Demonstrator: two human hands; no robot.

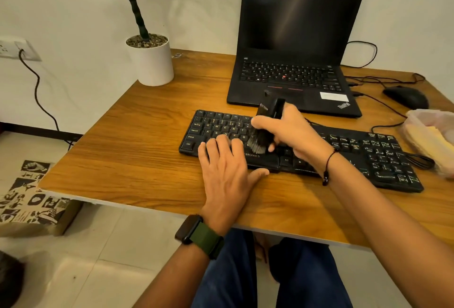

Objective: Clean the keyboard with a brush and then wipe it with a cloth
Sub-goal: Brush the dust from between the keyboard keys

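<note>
A black keyboard (368, 158) lies across the wooden desk (137, 150) in front of me. My right hand (292, 131) grips a black brush (266, 116) held upright, its grey bristles down on the keys near the middle of the board. My left hand (226, 165) rests flat on the keyboard's lower left part, fingers straight over the keys and thumb along the front edge. A yellow cloth (434, 143) lies in a plastic container at the desk's right edge.
An open black laptop (294, 45) stands behind the keyboard. A black mouse (405, 96) with cables sits at the back right. A white plant pot (152, 62) stands at the back left corner. The desk's front edge is close to my knees.
</note>
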